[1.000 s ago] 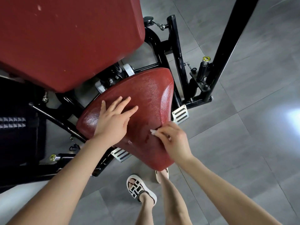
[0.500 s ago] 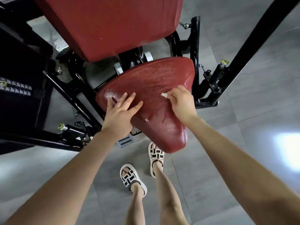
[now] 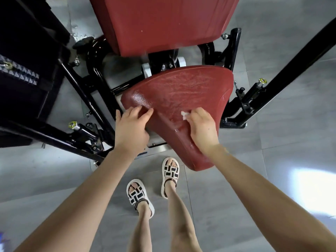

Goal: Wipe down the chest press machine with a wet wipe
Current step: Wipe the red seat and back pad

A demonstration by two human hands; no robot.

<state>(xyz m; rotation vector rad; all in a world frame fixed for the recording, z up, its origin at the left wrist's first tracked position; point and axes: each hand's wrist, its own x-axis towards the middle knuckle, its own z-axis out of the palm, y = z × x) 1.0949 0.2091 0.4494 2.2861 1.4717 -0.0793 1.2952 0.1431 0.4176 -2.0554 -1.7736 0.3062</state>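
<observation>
Shiny black metal bars [image 3: 85,99] stand on the left. The left hand [image 3: 131,128] rests loose fingers on the round edge of the red seat [image 3: 181,88] and grips nothing. The seat is wide at the back and narrow in front, and it looks wet and crinkly. A small scrunched white wet wipe [image 3: 184,113] presses on the seat's middle, pinched in the right hand [image 3: 201,128].

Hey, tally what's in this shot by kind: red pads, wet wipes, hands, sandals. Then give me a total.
Red pads: 2, back pad and seat pad
Wet wipes: 1, wet wipe pinched by the right hand
Hands: 2, with the left hand resting on the seat pad
Sandals: 2, left sandal and right sandal
Total: 7
</observation>
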